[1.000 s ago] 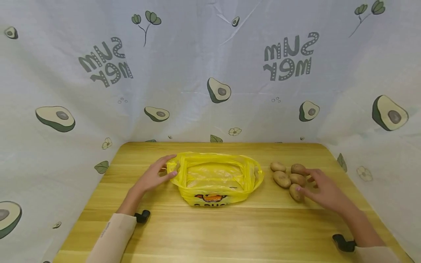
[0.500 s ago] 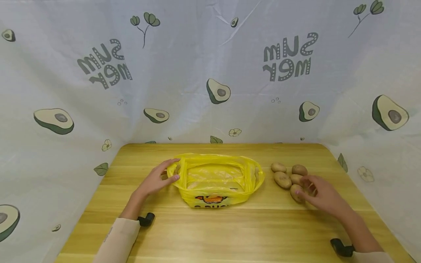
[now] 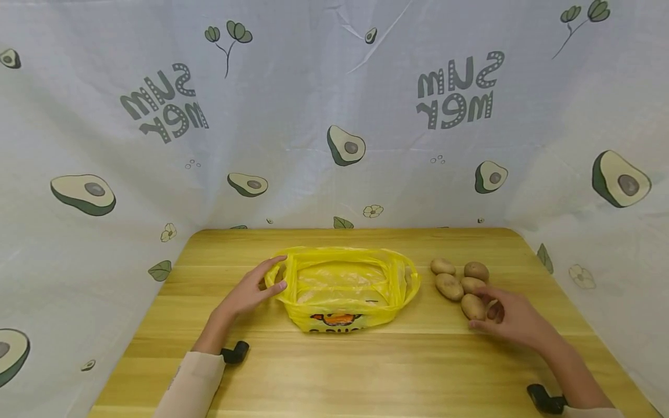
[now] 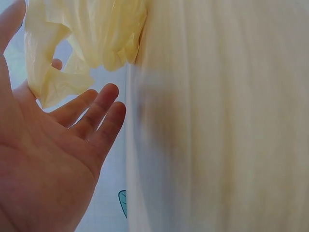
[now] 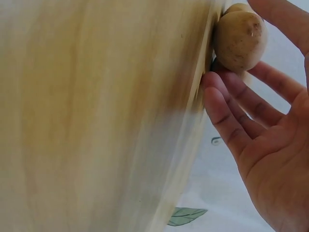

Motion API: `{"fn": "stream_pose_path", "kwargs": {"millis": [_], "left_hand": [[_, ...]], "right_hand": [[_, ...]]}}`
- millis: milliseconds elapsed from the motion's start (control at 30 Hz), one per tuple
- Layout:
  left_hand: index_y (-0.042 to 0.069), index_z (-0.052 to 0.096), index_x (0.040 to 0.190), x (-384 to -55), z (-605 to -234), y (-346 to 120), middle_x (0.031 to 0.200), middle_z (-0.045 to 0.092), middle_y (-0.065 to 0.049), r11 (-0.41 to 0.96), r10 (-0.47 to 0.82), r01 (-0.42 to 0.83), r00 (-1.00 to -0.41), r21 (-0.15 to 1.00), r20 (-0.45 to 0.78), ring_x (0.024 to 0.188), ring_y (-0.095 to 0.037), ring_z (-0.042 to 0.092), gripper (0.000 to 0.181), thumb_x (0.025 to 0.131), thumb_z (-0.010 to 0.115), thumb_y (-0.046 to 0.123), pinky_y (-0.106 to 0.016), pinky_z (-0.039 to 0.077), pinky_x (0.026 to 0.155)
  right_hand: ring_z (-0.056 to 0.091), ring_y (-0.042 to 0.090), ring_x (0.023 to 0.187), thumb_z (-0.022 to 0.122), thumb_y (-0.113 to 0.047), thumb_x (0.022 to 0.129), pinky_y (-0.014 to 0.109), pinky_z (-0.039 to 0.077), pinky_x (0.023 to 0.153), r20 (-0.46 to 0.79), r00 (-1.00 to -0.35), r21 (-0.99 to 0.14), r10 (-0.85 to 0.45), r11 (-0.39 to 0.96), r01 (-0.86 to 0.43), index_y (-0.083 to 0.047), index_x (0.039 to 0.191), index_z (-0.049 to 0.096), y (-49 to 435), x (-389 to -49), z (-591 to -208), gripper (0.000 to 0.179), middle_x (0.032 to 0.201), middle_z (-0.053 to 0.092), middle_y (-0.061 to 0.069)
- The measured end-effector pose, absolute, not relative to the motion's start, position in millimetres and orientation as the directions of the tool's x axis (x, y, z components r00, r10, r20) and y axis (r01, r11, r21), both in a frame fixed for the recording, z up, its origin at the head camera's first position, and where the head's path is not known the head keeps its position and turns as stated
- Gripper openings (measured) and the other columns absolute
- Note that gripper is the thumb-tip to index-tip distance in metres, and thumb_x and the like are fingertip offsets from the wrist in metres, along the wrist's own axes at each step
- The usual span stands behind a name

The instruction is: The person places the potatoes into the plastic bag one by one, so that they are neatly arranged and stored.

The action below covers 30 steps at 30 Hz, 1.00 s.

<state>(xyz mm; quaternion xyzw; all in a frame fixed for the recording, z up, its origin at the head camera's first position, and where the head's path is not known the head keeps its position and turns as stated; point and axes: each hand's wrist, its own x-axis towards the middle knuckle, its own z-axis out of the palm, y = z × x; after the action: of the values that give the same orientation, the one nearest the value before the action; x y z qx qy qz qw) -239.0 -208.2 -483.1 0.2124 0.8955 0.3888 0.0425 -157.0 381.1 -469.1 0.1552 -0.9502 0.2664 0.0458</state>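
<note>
A yellow plastic bag with a printed orange figure stands on the table with its mouth spread. My left hand is at its left end, thumb and fingertips against the handle. In the left wrist view the bag's handle loop lies between thumb and index finger, the other fingers loosely extended. To the right lie several potatoes in a cluster. My right hand is beside the nearest potato, thumb and fingers apart around its right side. The right wrist view shows that potato between the spread thumb and fingers.
The wooden table has rounded far corners. A white curtain printed with avocados and lettering surrounds it at the back and sides. Black wrist mounts are on both forearms.
My right hand has shifted slightly toward the near side, down to the closest potato, uncovering more of it. The left hand has slid slightly right along the bag's handle. The potatoes stay put.
</note>
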Motion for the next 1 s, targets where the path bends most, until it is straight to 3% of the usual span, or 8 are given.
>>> {"fn": "stream_pose_path", "kwargs": {"millis": [200,400,1000], "left_hand": [[0.032,0.035,0.161,-237.9,-485.4,-208.6,0.168,0.032,-0.01,0.591,0.421,0.351,-0.902,0.726,0.094,0.154,-0.042,0.029,0.069,0.1,0.065,0.046,-0.07,0.028,0.119],[0.032,0.037,0.16,-236.1,-488.0,-208.3,0.167,0.035,-0.009,0.585,0.428,0.363,-0.898,0.725,0.104,0.154,-0.042,0.03,0.072,0.097,0.069,0.046,-0.071,0.027,0.118],[0.022,0.04,0.159,-236.6,-489.5,-207.2,0.165,0.038,-0.014,0.612,0.4,0.352,-0.91,0.708,0.107,0.152,-0.044,0.033,0.081,0.091,0.074,0.049,-0.07,0.03,0.117]], "right_hand": [[0.064,0.003,0.076,0.089,-0.027,0.081,0.024,0.054,0.063,0.143,-0.945,-0.508,-0.296,0.797,-0.326,-0.001,0.135,0.063,382.0,-154.8,-467.8,0.066,0.099,0.069,0.004],[0.06,-0.002,0.076,0.086,-0.029,0.084,0.024,0.052,0.063,0.102,-0.953,-0.518,-0.286,0.802,-0.296,-0.002,0.139,0.061,380.7,-153.2,-466.9,0.066,0.098,0.068,0.003],[0.059,0.001,0.078,0.085,-0.036,0.085,0.023,0.052,0.065,0.108,-0.972,-0.535,-0.207,0.812,-0.232,-0.002,0.135,0.061,373.2,-155.9,-461.7,0.066,0.092,0.067,-0.001]]}}
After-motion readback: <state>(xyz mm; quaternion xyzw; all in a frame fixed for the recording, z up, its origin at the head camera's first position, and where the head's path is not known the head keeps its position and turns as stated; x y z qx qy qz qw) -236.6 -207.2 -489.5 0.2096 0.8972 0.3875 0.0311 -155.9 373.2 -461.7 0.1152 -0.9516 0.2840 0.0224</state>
